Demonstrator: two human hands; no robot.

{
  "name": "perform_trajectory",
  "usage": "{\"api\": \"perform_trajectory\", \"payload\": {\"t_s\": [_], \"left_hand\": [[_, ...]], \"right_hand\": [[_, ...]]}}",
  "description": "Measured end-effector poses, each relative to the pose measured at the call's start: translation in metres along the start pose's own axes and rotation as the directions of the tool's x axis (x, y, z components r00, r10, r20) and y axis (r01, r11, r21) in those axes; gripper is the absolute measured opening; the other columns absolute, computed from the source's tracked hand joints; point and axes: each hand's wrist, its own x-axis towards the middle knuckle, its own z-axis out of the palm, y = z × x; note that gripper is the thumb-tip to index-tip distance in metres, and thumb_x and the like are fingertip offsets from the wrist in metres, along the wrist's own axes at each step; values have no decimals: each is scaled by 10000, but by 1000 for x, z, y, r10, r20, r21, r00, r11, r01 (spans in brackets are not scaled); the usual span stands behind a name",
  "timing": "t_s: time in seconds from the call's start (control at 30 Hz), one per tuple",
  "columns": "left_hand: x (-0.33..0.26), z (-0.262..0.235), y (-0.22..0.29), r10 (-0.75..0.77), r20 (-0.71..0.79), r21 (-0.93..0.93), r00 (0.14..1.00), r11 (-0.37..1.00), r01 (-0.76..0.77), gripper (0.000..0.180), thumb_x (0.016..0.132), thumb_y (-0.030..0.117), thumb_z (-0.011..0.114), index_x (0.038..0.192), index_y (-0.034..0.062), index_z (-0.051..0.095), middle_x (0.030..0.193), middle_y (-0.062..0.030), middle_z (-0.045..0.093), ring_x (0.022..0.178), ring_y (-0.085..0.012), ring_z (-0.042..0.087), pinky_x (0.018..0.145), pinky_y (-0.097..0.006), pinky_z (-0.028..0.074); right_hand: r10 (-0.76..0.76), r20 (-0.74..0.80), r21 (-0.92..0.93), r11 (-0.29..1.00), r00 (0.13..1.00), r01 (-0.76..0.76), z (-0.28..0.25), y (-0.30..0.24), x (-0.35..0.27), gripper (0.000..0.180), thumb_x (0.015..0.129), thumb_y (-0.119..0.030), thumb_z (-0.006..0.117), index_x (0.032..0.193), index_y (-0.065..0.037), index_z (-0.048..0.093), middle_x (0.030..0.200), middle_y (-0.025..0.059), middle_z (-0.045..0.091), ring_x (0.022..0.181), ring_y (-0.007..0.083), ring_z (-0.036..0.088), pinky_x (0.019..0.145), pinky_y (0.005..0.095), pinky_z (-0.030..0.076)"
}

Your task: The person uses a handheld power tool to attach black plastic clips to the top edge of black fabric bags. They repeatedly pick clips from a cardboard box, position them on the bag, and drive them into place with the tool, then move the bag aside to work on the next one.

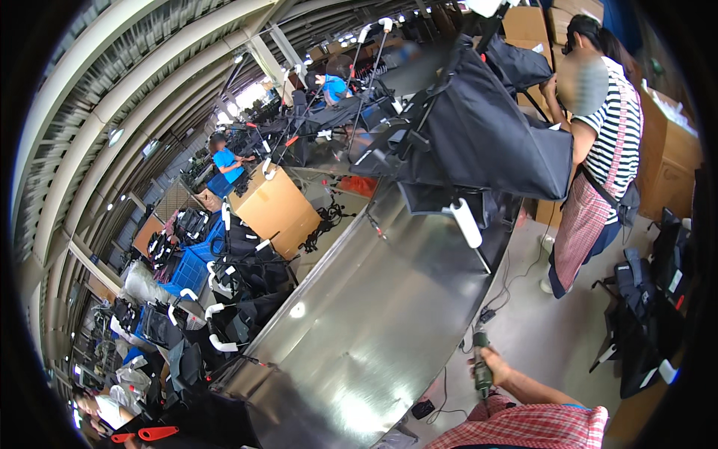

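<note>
My right hand (489, 365) is wrapped around a green corded power screwdriver (482, 374), held beside the near right edge of a metal-topped table (359, 299). The tool's slim end points down toward my red checked clothing (523, 426). My left hand does not show. Farther along the table stands a large black fabric piece on a frame (493, 127). A white-wrapped tube (466, 223) sticks out below it. A small slim tool (376, 226) lies by the table's far left edge.
At the right, a co-worker in a striped top (613, 112) reaches to the black fabric. Cords (508, 288) trail over the floor. Black folded frames (643, 307) stand at the right. Left of the table are a cardboard box (277, 209), blue crates (187, 269) and red-handled tools (157, 433).
</note>
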Motion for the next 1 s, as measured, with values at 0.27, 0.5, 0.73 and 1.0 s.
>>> {"api": "perform_trajectory", "payload": {"t_s": [0.27, 0.5, 0.73, 1.0], "left_hand": [[-50, 222, 495, 470, 494, -832, 732, 11, 554, 443, 881, 184, 639, 1282, 38, 522, 1277, -159, 525, 1186, -286, 516, 1021, -384, 396], [0, 268, 714, 366, 447, -880, 816, 16, 474, 425, 859, 367, 674, 1077, 12, 590, 796, -176, 683, 763, -327, 682, 715, -390, 511], [-13, 284, 634, 373, 507, -856, 777, 113, 504, 349, 948, 226, 574, 1130, -71, 552, 921, -72, 646, 797, -145, 560, 750, -312, 474], [-45, 311, 425, 221, 581, -771, 784, -158, 616, 231, 977, 171, 456, 1073, -19, 545, 949, -28, 547, 816, -104, 472, 758, -235, 419]], "right_hand": [[-199, -20, 0, 980, 980, 199, -5, -116, -27, 318, 909, -176, 544, 1189, -123, 403, 819, 139, 580, 554, 268, 594, 465, 418, 527], [-21, -113, 28, 999, 993, 24, -48, -90, -23, 299, 931, -225, 519, 1160, -57, 425, 774, 142, 606, 573, 256, 614, 474, 408, 534], [58, -172, 94, 995, 983, -42, -74, -59, -20, 325, 934, -251, 537, 1176, -47, 466, 769, 85, 601, 589, 200, 605, 492, 358, 537], [-174, -170, -7, 984, 970, 176, -42, -64, -30, 390, 900, -236, 546, 1233, -62, 442, 817, 106, 588, 597, 206, 593, 505, 362, 527]]}}
